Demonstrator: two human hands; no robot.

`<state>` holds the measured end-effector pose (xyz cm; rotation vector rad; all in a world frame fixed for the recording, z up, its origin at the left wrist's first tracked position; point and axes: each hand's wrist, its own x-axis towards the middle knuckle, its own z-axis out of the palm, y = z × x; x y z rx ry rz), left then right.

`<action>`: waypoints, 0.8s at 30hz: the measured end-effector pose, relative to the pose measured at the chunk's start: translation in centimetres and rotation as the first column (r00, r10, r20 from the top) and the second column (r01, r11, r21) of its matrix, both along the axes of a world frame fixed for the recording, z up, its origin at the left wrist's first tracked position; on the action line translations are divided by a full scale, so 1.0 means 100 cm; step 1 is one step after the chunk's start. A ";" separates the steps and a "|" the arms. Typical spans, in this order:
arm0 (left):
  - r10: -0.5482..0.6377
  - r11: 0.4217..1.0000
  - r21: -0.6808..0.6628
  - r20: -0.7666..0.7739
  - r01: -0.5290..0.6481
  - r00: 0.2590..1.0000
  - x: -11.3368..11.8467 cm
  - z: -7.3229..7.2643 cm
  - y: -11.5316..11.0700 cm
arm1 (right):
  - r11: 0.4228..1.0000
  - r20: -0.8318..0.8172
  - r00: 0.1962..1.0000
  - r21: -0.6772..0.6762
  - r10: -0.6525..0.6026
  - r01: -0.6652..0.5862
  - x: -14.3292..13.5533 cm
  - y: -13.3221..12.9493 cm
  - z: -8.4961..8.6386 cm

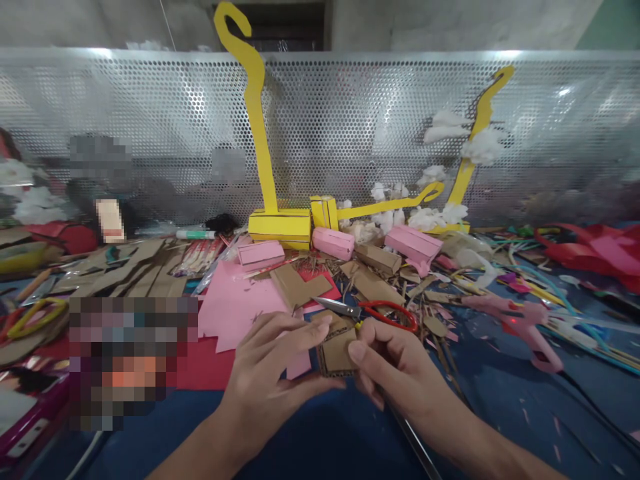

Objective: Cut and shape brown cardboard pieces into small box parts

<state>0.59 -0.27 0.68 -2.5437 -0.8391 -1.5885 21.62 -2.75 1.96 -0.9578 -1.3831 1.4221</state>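
Slender and silvery, a metal rod point(414, 440) extends nearer than the small brown cardboard box point(337, 352), which the bare left hand point(267, 363) and right hand point(387, 360) grasp between their fingers above the dark-blue surface point(320, 437). Right of the box lies a pink plastic glue gun point(520, 323); just beyond it, red-handled metal scissors point(357, 311); farther, a tall yellow hooked cardboard shape point(260, 127).

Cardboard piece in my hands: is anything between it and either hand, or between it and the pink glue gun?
Nothing visible separates the cardboard piece from your left hand or right hand. Towards the glue gun, your right hand is in the way, with scraps beyond it.
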 end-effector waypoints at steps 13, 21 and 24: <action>0.062 0.996 -0.072 0.045 -0.058 0.997 -0.007 0.001 0.003 | 0.998 -0.286 0.957 0.009 -0.055 0.060 0.006 0.005 -0.001; 0.015 0.989 -0.148 0.049 -0.008 0.999 -0.008 0.001 0.004 | 0.992 -0.153 0.985 0.090 -0.075 0.090 0.006 0.007 -0.006; -0.003 0.966 -0.257 0.062 0.018 0.998 -0.006 0.002 0.004 | 0.987 -0.127 0.988 0.120 -0.088 0.103 0.006 0.008 -0.004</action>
